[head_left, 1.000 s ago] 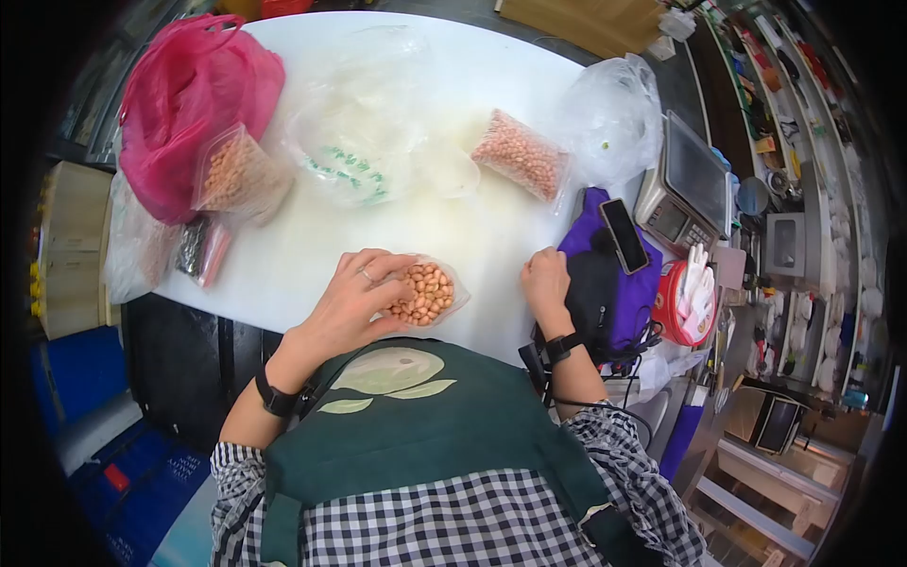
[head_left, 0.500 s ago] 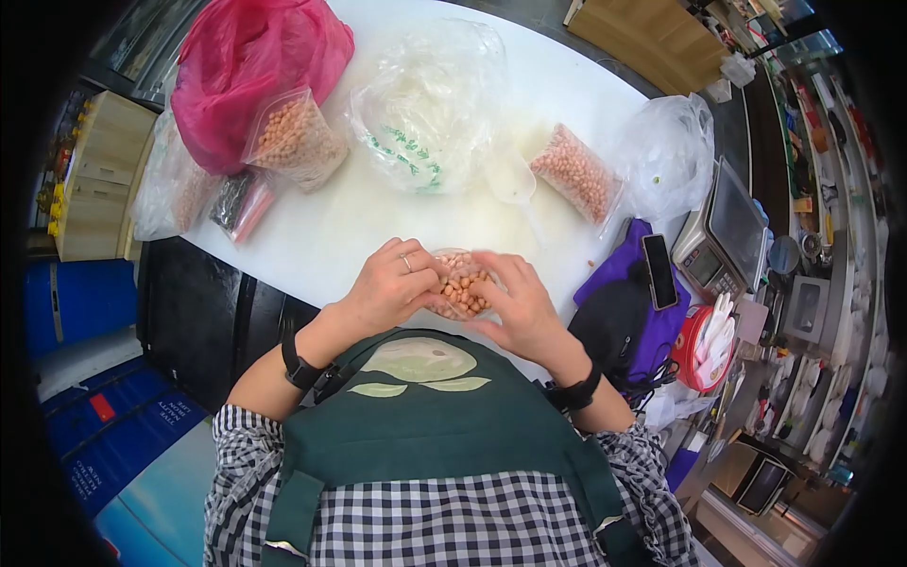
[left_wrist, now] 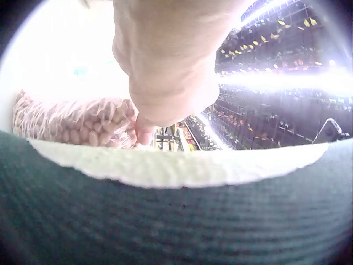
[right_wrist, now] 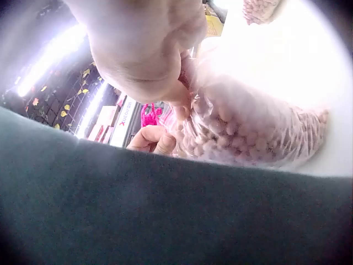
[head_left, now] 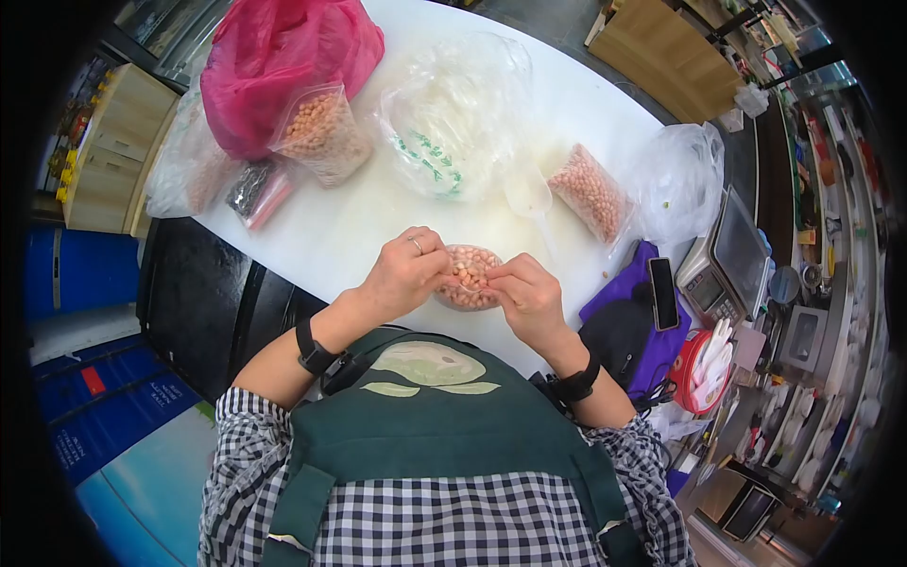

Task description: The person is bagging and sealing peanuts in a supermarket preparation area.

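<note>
You had the clear bag at the near middle of the white table, nuts already inside, plastic at its top pinched in the fingertips of both your left hand and right hand. Filling looked done there, as with the nut bag at far right; the near one's top looked like the unfinished part, though whether its mouth was shut couldn't be told.

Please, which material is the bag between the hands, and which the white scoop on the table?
The bag looks like thin, glossy clear plastic: the nuts show through its creased film. The scoop seems to be translucent plastic, fairly smooth, because the tabletop's pale colour shows through.
</note>
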### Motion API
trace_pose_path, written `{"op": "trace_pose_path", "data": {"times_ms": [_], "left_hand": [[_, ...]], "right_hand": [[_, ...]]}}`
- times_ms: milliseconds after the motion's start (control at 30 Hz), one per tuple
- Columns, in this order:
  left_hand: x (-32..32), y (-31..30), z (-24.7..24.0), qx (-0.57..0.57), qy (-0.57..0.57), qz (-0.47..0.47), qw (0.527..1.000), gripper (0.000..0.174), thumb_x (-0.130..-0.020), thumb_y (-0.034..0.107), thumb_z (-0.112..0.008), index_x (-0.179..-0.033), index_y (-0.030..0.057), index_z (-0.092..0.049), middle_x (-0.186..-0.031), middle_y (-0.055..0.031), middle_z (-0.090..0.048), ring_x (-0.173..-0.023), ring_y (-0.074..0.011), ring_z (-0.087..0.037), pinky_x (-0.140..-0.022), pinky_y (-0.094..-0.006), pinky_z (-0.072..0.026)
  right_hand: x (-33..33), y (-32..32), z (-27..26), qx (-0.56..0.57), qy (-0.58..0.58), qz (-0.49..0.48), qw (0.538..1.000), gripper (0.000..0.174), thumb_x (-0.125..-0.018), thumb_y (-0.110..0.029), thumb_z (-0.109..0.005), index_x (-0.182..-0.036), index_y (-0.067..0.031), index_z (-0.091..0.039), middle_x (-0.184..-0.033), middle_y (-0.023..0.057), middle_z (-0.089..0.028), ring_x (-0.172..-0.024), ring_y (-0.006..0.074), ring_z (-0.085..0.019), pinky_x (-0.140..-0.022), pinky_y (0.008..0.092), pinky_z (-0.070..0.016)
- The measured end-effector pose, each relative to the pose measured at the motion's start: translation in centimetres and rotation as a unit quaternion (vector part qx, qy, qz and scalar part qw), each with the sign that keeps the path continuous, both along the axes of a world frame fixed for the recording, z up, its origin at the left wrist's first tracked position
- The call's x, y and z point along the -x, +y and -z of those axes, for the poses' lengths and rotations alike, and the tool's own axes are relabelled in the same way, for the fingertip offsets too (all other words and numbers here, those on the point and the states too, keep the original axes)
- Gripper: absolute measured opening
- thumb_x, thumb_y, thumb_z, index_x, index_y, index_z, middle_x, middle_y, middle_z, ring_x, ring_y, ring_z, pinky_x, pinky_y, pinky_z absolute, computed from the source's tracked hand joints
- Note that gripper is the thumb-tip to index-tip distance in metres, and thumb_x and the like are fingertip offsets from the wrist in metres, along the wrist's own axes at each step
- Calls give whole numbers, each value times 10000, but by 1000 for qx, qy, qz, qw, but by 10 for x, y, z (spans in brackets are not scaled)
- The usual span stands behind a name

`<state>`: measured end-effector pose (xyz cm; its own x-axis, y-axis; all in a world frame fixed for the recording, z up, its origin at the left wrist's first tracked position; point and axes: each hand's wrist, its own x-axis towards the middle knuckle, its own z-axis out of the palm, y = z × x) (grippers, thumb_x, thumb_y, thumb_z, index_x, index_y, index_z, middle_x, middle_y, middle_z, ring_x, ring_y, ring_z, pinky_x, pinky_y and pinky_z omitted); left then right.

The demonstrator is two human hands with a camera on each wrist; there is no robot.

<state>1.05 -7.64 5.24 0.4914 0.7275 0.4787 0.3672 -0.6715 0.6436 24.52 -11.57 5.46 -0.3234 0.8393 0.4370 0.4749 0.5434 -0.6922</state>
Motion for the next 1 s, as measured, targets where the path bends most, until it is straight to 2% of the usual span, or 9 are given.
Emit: {"op": "trace_pose_path", "data": {"times_ms": [167, 333, 533, 633, 700, 800, 833, 933, 1000], "left_hand": [[6, -10, -35, -49, 6, 11, 999, 277, -681, 122, -863, -747, 40, -608, -803, -72, -610, -752, -271, -619, -622, -382, -501], [10, -12, -15, 7, 34, 58, 998, 279, -685, 117, -864, -753, 36, -606, -811, -77, -615, -730, -277, -615, -615, -383, -509], [16, -27, -16, 38, 5, 119, 992, 291, -705, 137, -872, -821, 32, -627, -879, -75, -638, -823, -279, -635, -727, -391, -536], [7, -24, -29, 71, -7, 20, 997, 311, -723, 138, -862, -926, 28, -655, -940, -78, -646, -875, -298, -641, -775, -405, -538], [-3, -16, -35, 37, 56, -106, 992, 339, -755, 143, -833, -1044, 49, -681, -982, -81, -649, -889, -305, -643, -770, -413, -544], [-3, -15, -26, 103, 104, -52, 988, 250, -818, 118, -765, -1058, 73, -714, -927, -76, -649, -853, -307, -649, -726, -406, -548], [-3, -14, -21, 101, 108, -62, 987, 250, -818, 118, -765, -1058, 73, -714, -927, -76, -649, -853, -307, -649, -726, -406, -548], [-3, -8, -19, 58, 99, -41, 993, 194, -759, 67, -726, -953, 64, -722, -817, -71, -637, -753, -293, -651, -632, -375, -545], [-1, -9, -13, -5, 87, -2, 996, 184, -749, 106, -733, -930, 78, -706, -834, -68, -642, -778, -282, -658, -647, -375, -553]], "right_hand": [[-1, -5, -39, -66, -29, -30, 997, 117, -734, 56, -781, -802, 14, -697, -860, 90, -686, -773, 266, -651, -654, 349, -543], [0, -9, -11, -27, -29, -55, 998, 142, -735, 51, -751, -789, 1, -630, -868, 97, -649, -785, 285, -614, -659, 374, -529], [-4, -19, -24, 7, -63, -81, 995, 168, -730, -2, -800, -789, -12, -643, -901, 96, -654, -827, 276, -630, -688, 372, -532], [-7, -18, -27, 22, -76, -89, 993, 187, -725, -29, -814, -784, -21, -636, -927, 96, -640, -871, 287, -618, -710, 379, -530], [-6, -15, -28, 23, -81, -104, 991, 198, -720, -45, -821, -780, -25, -634, -941, 95, -633, -892, 293, -612, -720, 379, -529], [5, -14, -34, 23, -102, -118, 987, 262, -674, -59, -829, -818, -21, -613, -1005, 92, -625, -950, 305, -587, -789, 408, -521], [11, -13, -43, -22, -126, -72, 989, 258, -675, -64, -825, -831, -19, -624, -1051, 102, -639, -979, 306, -595, -818, 417, -516], [20, -3, -55, -78, -165, -25, 983, 231, -688, -56, -800, -852, -6, -644, -1131, 125, -659, -1030, 310, -612, -870, 435, -507], [20, 1, -45, -88, -183, -21, 979, 209, -699, -44, -778, -859, 5, -653, -1165, 138, -666, -1053, 311, -620, -894, 442, -502]]}}
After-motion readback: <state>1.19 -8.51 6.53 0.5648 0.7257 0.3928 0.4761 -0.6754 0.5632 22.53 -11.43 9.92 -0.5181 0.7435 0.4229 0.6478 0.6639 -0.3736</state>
